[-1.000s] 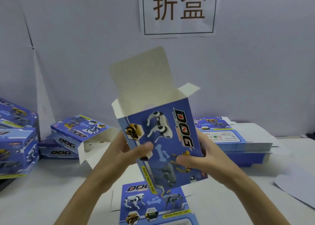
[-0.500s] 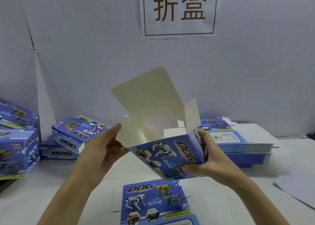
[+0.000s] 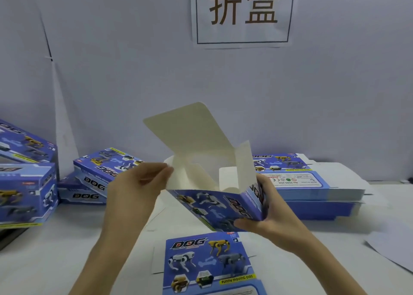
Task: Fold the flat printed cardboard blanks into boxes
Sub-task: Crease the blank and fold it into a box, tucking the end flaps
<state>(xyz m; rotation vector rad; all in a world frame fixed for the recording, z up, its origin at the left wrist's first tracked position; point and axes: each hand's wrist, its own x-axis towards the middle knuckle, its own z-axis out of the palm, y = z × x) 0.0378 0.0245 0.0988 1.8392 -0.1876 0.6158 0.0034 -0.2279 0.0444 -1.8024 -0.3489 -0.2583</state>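
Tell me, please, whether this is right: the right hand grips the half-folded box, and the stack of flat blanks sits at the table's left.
Not quite. The head view shows the stack of flat blanks on the right of the table. The right hand does grip the half-folded box.

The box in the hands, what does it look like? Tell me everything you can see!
The half-folded box is thin cardboard, blue outside with robot-dog pictures and the word DOG, and plain cream inside. It is held up in the air, tilted, with its open end upward. A big rounded lid flap stands up at the back, and a narrow side flap sticks up on the right. The right hand grips its right corner, thumb on the front. The left hand touches the left flap with straight fingers.
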